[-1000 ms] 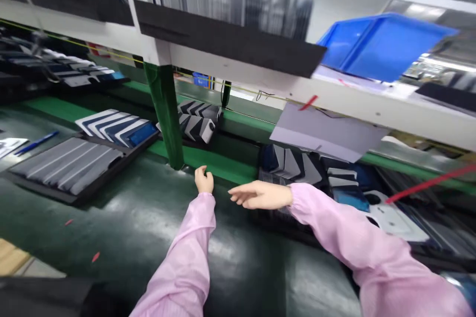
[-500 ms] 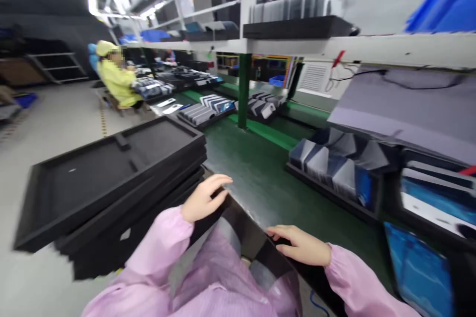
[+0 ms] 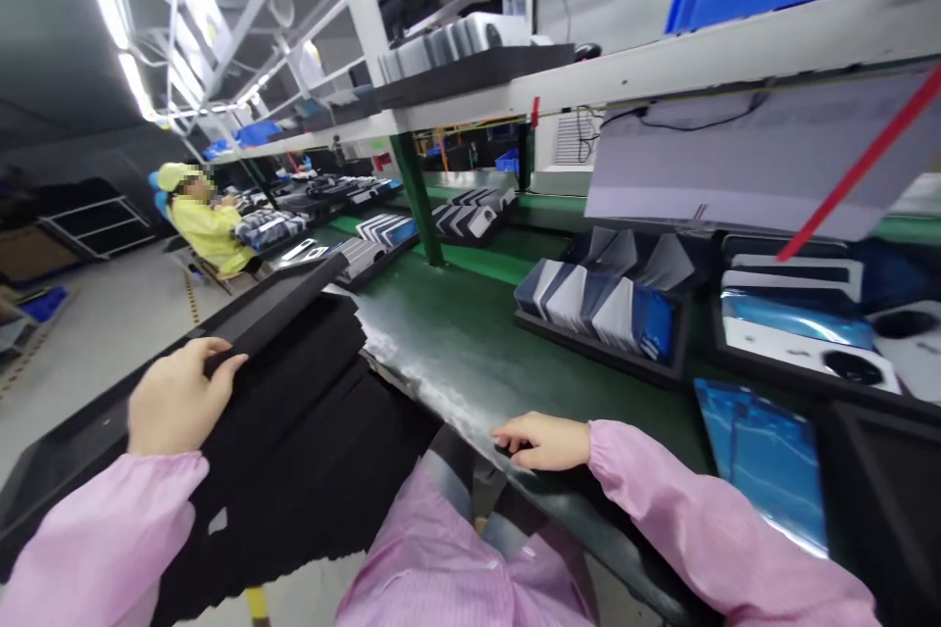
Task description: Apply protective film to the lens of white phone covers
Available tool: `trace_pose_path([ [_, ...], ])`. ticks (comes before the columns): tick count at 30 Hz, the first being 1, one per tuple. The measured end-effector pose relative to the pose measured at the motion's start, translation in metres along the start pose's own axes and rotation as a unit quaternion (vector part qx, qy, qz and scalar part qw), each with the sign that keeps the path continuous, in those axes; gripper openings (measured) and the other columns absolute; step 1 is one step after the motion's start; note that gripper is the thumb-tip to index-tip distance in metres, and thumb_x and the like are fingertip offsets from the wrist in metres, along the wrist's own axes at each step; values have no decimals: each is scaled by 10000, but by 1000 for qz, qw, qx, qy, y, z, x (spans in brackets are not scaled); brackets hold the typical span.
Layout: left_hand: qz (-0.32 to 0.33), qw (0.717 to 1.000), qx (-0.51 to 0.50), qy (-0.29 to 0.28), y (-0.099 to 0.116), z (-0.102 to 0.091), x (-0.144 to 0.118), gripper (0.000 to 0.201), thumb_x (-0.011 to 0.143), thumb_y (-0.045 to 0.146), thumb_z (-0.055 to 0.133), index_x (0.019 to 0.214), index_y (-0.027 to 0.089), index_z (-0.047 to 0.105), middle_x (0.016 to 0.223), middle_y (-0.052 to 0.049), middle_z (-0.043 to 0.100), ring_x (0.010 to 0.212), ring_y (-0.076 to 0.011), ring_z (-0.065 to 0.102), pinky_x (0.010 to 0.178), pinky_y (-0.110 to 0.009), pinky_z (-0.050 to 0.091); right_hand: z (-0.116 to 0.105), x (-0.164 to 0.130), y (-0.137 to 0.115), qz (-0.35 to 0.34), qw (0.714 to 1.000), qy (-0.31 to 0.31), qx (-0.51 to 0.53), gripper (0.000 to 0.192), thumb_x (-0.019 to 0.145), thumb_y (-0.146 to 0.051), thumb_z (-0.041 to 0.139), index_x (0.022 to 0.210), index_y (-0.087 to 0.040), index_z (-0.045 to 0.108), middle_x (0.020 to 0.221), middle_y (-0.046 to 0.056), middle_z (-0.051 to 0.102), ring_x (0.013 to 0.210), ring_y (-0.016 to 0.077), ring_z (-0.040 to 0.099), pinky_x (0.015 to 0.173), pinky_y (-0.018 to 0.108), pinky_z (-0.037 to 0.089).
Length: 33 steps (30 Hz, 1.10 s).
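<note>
At the left, a stack of black trays (image 3: 294, 431) rises beside the bench. My left hand (image 3: 180, 397) is closed over the near rim of the top black tray (image 3: 283, 294), thumb and fingers at its edge. My right hand (image 3: 548, 441) rests on the front edge of the green bench (image 3: 448, 343), holding nothing, its fingers loosely bent and a little apart. To the right of that hand lies a glossy blue panel (image 3: 765, 460).
A black tray of upright grey and blue panels (image 3: 603, 313) stands on the bench. Right of it, another tray holds white and blue phone-back-shaped panels (image 3: 809, 343). A green post (image 3: 416, 201) supports the shelf (image 3: 624, 78). A person in yellow (image 3: 206, 230) sits at the far left.
My left hand has moved left from the bench edge to the top tray's rim. That tray now looks tilted. My right hand stays at the bench edge; the view has shifted.
</note>
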<state>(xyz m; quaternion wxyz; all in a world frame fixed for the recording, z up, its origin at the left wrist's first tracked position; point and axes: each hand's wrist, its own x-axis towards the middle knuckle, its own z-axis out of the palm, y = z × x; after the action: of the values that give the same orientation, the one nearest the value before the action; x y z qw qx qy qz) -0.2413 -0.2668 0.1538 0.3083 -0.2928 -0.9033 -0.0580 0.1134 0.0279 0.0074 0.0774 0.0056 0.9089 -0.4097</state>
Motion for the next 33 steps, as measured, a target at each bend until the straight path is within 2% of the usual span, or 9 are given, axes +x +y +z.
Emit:
trace_pose_path([
  [3,30,995,-47,84,57,-33,12,400,833,552,441,970,221,619,865,-38,660,864,-279,625,765,-406,509,-4,-18,16,9,1000,22,14,523,754,-166,562,1274,-102,567,1127,130,690,881,190,699,771,268,529],
  [6,112,977,-131,129,132,-36,19,350,870,499,448,956,201,611,913,-58,652,899,-267,605,841,-398,484,0,-21,29,19,997,59,41,489,722,-132,572,1209,-123,617,1080,100,716,811,165,700,709,240,531],
  [8,143,968,-169,113,189,-22,25,274,894,431,459,934,199,601,935,-67,640,946,-256,580,889,-384,458,6,-18,35,21,995,88,49,454,706,-95,557,1149,-125,651,1026,84,734,796,157,694,706,236,530],
  [12,139,977,-160,-20,297,28,35,208,923,352,453,959,203,594,1043,-108,572,1066,-285,516,843,-384,467,15,-13,43,21,989,138,47,446,703,-31,492,1097,-129,677,980,71,743,825,153,690,766,247,525],
  [17,145,972,-147,-114,383,87,26,168,914,236,501,1002,143,609,1116,-137,567,1021,-256,568,792,-387,506,17,-13,49,14,983,179,37,420,704,-24,488,1044,-151,701,930,53,752,843,167,701,793,265,530],
  [21,136,964,-138,-184,415,120,6,322,896,325,567,1171,157,560,1178,-91,590,1002,-208,607,831,-412,530,17,-12,52,10,980,196,28,387,730,-34,478,1015,-153,711,881,49,762,822,167,721,778,253,544],
  [25,145,948,-145,-243,425,138,-7,339,896,330,568,1187,157,554,1178,-92,594,996,-208,615,826,-411,537,17,-11,54,13,980,197,24,385,743,-31,482,1026,-170,704,880,35,765,833,164,726,774,253,555],
  [28,161,939,-152,-262,415,148,-12,332,896,329,569,1179,158,557,1167,-89,597,983,-203,617,816,-402,539,16,-10,56,13,983,182,27,376,764,-29,480,1047,-156,693,904,44,764,843,155,725,787,247,553],
  [33,209,933,-164,-245,375,158,-16,201,905,296,532,1046,173,604,1096,-81,599,944,-193,617,784,-344,523,14,-14,54,17,988,151,39,377,778,-20,496,1099,-126,663,970,67,751,889,149,711,824,234,531],
])
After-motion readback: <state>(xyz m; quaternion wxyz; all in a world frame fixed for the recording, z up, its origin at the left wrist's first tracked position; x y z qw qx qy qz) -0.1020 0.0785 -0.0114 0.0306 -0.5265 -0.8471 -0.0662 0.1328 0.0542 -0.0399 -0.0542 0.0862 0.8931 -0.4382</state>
